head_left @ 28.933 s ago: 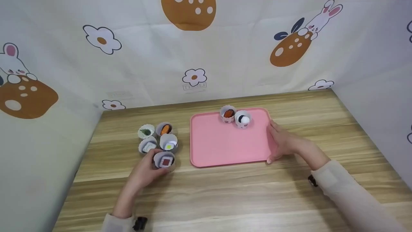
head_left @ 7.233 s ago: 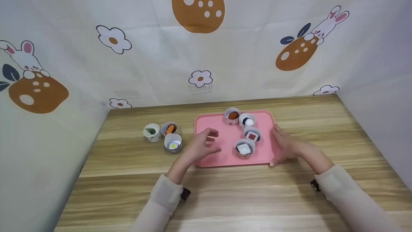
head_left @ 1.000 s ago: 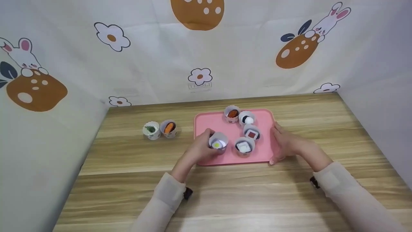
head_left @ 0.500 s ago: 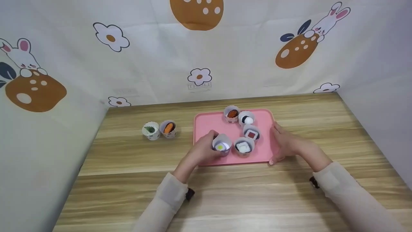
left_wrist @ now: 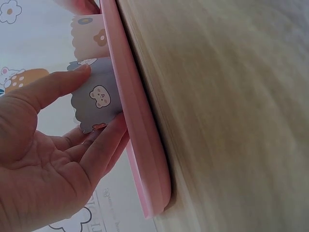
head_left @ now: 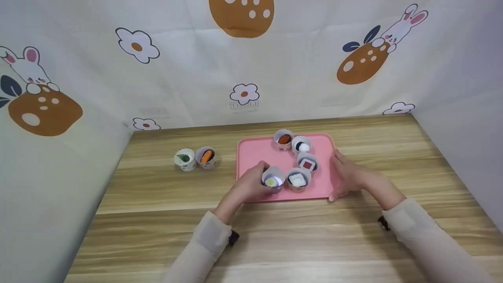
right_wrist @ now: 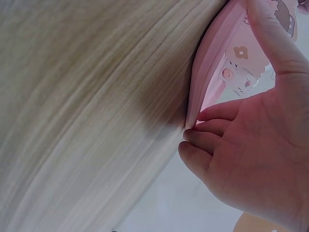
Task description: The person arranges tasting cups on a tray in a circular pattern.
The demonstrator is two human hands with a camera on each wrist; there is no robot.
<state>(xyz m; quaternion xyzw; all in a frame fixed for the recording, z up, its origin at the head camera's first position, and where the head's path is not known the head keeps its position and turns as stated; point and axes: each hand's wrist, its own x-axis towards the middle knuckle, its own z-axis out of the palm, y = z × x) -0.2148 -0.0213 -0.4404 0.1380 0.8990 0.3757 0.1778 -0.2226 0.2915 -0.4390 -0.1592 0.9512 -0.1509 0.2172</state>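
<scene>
My left hand (head_left: 253,184) holds a paper baking cup (head_left: 274,180) with a toy sushi roll with a yellow centre inside. In the left wrist view this grey cup (left_wrist: 96,94) sits between thumb and fingers, its base at the pink tray (left_wrist: 137,125). Close to its right on the tray (head_left: 267,151) stands a cup with white-topped sushi (head_left: 297,180). Behind are cups with a red-centred roll (head_left: 307,163), white-and-black sushi (head_left: 301,146) and reddish sushi (head_left: 283,140). My right hand (head_left: 351,176) rests spread along the tray's right edge, fingertips (right_wrist: 197,153) touching the rim.
On the wooden table (head_left: 165,236), left of the tray, stand a cup with a green leaf (head_left: 184,159) and a cup with orange sushi (head_left: 206,157), side by side. A patterned cloth wall (head_left: 188,78) closes off the back and sides.
The red-centred, white-topped and yellow-centred cups have gone from the left group onto the tray. Over the last second my left hand has shifted the yellow-centred cup slightly right and nearer. My right hand stays.
</scene>
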